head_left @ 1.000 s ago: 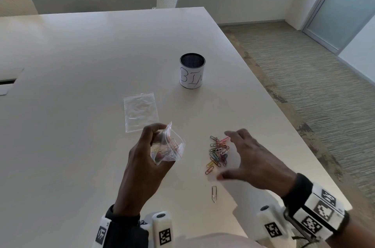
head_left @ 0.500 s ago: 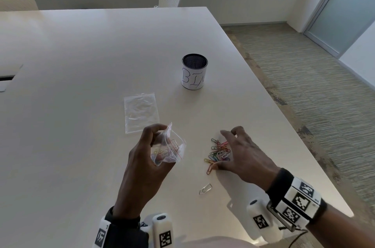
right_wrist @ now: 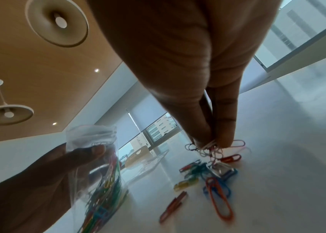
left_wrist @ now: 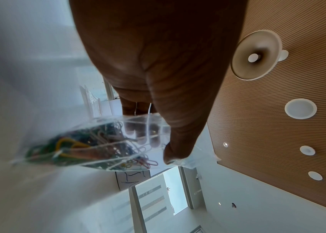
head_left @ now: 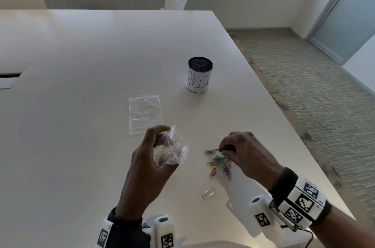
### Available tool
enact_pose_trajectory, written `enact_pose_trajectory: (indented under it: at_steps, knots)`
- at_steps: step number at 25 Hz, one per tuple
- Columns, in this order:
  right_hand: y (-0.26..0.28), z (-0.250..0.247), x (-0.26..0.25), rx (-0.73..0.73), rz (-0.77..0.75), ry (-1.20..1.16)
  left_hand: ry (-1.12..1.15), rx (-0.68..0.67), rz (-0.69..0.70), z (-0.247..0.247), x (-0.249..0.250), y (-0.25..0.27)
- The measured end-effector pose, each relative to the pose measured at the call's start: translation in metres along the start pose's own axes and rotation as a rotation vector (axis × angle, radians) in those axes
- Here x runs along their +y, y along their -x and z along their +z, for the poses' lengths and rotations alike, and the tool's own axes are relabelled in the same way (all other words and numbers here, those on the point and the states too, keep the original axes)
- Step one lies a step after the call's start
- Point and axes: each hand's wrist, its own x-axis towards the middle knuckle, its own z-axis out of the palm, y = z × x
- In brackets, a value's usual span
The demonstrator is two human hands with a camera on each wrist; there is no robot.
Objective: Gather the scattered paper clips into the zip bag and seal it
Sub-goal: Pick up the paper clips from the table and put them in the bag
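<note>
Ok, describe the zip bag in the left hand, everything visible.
The zip bag is small, clear, crinkled plastic with a red line near its mouth. It is held above the table, tilted, mouth open toward the upper right. The left hand grips it, thumb on one side, fingers behind. Many coloured paper clips lie bunched inside.

Soft daylight fills the room, coming from the windows along the top of the head view. The pale, glossy tabletop (head_left: 81,105) carries a broad sheen and only faint shadows under the hands. Both wrist views bend hard at the edges; the round ceiling lamps (left_wrist: 255,55) glow without glare. The clear plastic zip bag (left_wrist: 90,145) smears with blur at lower left, and the palms loom dark and underlit.
</note>
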Motion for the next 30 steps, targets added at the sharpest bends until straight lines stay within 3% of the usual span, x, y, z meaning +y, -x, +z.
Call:
enact_pose_trajectory:
  at_steps: [6, 11, 15, 20, 24, 30]
  knots:
    - [-0.005, -0.029, -0.012, -0.02, 0.129, -0.447, 0.009, 0.006, 0.008, 0.0, 0.0, 0.0]
    - [-0.003, -0.043, -0.064, -0.082, 0.078, -0.808, 0.009, -0.004, 0.017, -0.001, -0.001, -0.001]
    - [-0.009, -0.035, -0.09, -0.085, -0.024, -0.756, 0.005, 0.001, 0.032, -0.002, -0.002, 0.0]
    - [-0.015, -0.025, -0.105, -0.032, -0.176, -0.43, -0.003, 0.009, 0.018, -0.002, -0.002, 0.0]
    - [-0.016, -0.029, -0.109, -0.029, -0.242, -0.368, -0.004, 0.011, 0.022, -0.003, -0.001, 0.001]
    - [-0.016, -0.052, -0.093, 0.095, -0.141, -0.352, 0.026, 0.016, 0.021, -0.003, -0.004, 0.002]
